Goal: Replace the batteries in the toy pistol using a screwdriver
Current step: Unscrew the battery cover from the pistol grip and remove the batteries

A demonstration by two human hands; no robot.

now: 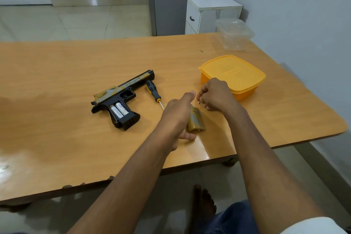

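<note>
Toy pistol flat on wooden table, barrel toward far right, grip toward near edge, battery bay uncovered with two silver batteries seated side by side. Screwdriver lying just right of pistol, black-and-yellow handle away, metal tip toward near side, untouched. Left hand low over table, index finger straight and pointing toward right hand, thumb out below, other fingers curled under; holding nothing visible. Gold-grey battery cover on table directly beside left hand, partly hidden by it; contact not clear. Right hand just beyond cover, fingers curled, thumb and fingertips pinching small dark screw, tip pointing down, clear of table. Yellow lidded container right behind right hand, lid on. Clear plastic tub at far right corner of table. White cabinet on floor past table.
</note>
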